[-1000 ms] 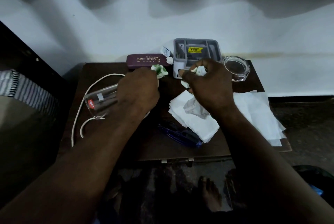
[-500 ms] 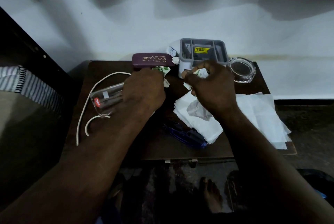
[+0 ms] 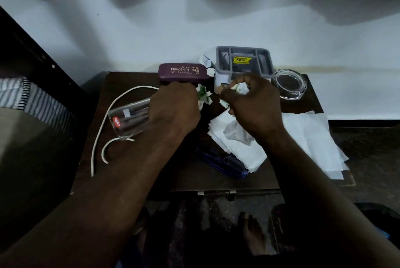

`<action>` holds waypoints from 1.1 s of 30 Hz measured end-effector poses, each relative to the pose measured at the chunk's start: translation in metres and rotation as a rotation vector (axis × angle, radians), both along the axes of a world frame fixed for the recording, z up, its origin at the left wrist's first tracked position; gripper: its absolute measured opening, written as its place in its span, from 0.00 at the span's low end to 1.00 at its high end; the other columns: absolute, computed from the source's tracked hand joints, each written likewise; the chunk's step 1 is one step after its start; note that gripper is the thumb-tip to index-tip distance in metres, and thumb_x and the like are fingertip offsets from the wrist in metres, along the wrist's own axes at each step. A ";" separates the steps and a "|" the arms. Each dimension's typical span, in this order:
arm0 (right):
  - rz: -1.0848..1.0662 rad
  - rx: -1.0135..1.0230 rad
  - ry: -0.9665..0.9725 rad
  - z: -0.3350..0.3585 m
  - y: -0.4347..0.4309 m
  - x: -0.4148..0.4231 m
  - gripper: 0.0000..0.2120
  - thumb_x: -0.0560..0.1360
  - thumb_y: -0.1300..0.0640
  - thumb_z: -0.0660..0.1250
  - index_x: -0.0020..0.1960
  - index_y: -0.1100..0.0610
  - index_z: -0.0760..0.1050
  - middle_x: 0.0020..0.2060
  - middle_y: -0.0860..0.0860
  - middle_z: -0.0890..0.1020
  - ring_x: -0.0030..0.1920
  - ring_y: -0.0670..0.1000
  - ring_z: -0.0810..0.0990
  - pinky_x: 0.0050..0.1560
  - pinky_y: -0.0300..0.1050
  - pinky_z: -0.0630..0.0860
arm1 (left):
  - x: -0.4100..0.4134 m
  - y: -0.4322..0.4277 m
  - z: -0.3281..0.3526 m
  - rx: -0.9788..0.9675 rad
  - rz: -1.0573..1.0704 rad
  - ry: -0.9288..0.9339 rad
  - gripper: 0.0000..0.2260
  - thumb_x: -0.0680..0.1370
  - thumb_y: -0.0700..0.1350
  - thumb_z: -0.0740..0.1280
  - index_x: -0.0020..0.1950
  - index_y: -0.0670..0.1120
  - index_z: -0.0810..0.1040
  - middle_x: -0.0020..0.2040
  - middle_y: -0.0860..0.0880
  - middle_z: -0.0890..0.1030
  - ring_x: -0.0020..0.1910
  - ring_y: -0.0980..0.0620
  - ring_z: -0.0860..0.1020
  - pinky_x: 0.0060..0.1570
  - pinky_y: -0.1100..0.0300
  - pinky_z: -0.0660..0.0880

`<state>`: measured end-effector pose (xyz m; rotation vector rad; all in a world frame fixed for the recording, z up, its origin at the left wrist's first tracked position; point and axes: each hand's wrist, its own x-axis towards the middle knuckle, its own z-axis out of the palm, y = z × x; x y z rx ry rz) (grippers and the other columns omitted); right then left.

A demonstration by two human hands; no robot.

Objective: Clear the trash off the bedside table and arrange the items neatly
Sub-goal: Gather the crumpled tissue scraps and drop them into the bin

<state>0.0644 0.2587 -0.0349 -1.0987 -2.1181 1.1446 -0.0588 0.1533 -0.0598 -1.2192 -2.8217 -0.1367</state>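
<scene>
The left grip [image 3: 175,109] was curled round a crumpled green-and-white paper scrap [image 3: 204,95], which stuck out past the knuckles just in front of a maroon hard spectacle case printed PRINCE OPTICALS [image 3: 184,72]. The right grip [image 3: 253,105] pinched a second crumpled white-and-green paper wad [image 3: 238,89] between thumb and fingers, held right against the front of a grey plastic compartment organiser [image 3: 268,62] with a yellow price sticker. Both wads were over the back middle of the dark brown wooden bench [image 3: 134,172], near each other but apart.

A small torn white paper bit [image 3: 211,71] lay touching the case's right end. A clear glass ashtray [image 3: 289,83] stood just right of the organiser. A clear glass tumbler with a red label [image 3: 127,121] lay on its side, partly hidden under the left wrist, with a white cable [image 3: 138,88] looping round it. A loose stack of white tissue sheets [image 3: 309,138] spread beneath the right forearm and overhung the bench's right edge. A dark blue object [image 3: 223,164], too dim to identify, lay at the stack's near corner.
</scene>
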 end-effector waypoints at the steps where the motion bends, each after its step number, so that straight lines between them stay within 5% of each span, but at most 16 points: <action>1: -0.001 -0.002 0.001 0.000 0.000 0.000 0.09 0.70 0.44 0.76 0.40 0.47 0.80 0.40 0.47 0.87 0.43 0.52 0.87 0.52 0.58 0.84 | 0.000 0.000 0.001 0.016 -0.009 0.002 0.11 0.74 0.47 0.69 0.56 0.48 0.83 0.54 0.43 0.84 0.53 0.38 0.82 0.50 0.49 0.78; 8: -0.004 0.009 0.005 -0.001 0.002 0.000 0.07 0.71 0.45 0.76 0.41 0.48 0.82 0.37 0.47 0.87 0.41 0.52 0.87 0.51 0.57 0.84 | -0.009 -0.002 0.020 0.326 -0.007 0.033 0.23 0.70 0.67 0.73 0.50 0.48 0.83 0.46 0.44 0.85 0.47 0.39 0.83 0.44 0.52 0.77; 12: 0.045 -0.007 0.012 -0.002 -0.002 -0.004 0.10 0.73 0.39 0.74 0.41 0.45 0.83 0.34 0.44 0.86 0.35 0.47 0.85 0.48 0.58 0.84 | -0.010 -0.009 0.026 0.541 -0.060 -0.045 0.16 0.74 0.61 0.72 0.41 0.50 0.74 0.38 0.45 0.83 0.41 0.41 0.81 0.38 0.54 0.71; 15: 0.099 0.040 -0.080 -0.006 -0.007 -0.010 0.27 0.75 0.30 0.68 0.38 0.54 0.83 0.33 0.49 0.85 0.34 0.49 0.85 0.46 0.58 0.83 | -0.009 -0.012 0.025 0.589 -0.084 -0.161 0.12 0.75 0.54 0.71 0.45 0.51 0.70 0.37 0.50 0.79 0.41 0.42 0.80 0.38 0.55 0.69; 17: 0.124 0.077 -0.132 -0.010 -0.009 -0.014 0.26 0.78 0.34 0.66 0.38 0.55 0.84 0.32 0.52 0.85 0.36 0.52 0.85 0.46 0.57 0.81 | -0.011 -0.014 0.024 0.593 -0.094 -0.222 0.10 0.74 0.49 0.69 0.51 0.48 0.71 0.41 0.49 0.80 0.43 0.41 0.80 0.40 0.56 0.68; 22: 0.214 0.343 -0.270 -0.020 -0.015 -0.020 0.08 0.79 0.53 0.68 0.50 0.52 0.87 0.48 0.52 0.89 0.50 0.56 0.86 0.52 0.48 0.79 | -0.017 -0.019 0.026 0.607 -0.063 -0.319 0.16 0.73 0.48 0.64 0.60 0.49 0.79 0.50 0.44 0.84 0.51 0.42 0.80 0.49 0.52 0.76; 26: 0.300 0.423 -0.319 -0.026 -0.022 -0.026 0.14 0.77 0.56 0.68 0.61 0.49 0.85 0.59 0.48 0.86 0.59 0.52 0.84 0.56 0.41 0.73 | -0.017 -0.024 0.031 0.720 -0.069 -0.314 0.16 0.72 0.47 0.64 0.56 0.51 0.86 0.50 0.46 0.87 0.51 0.45 0.82 0.51 0.58 0.76; 33: 0.489 0.408 -0.493 -0.036 -0.035 -0.037 0.17 0.78 0.53 0.65 0.65 0.49 0.82 0.73 0.51 0.76 0.68 0.54 0.79 0.64 0.51 0.77 | -0.025 -0.034 0.036 0.728 -0.025 -0.341 0.12 0.72 0.46 0.62 0.39 0.46 0.85 0.37 0.46 0.83 0.40 0.49 0.79 0.42 0.56 0.71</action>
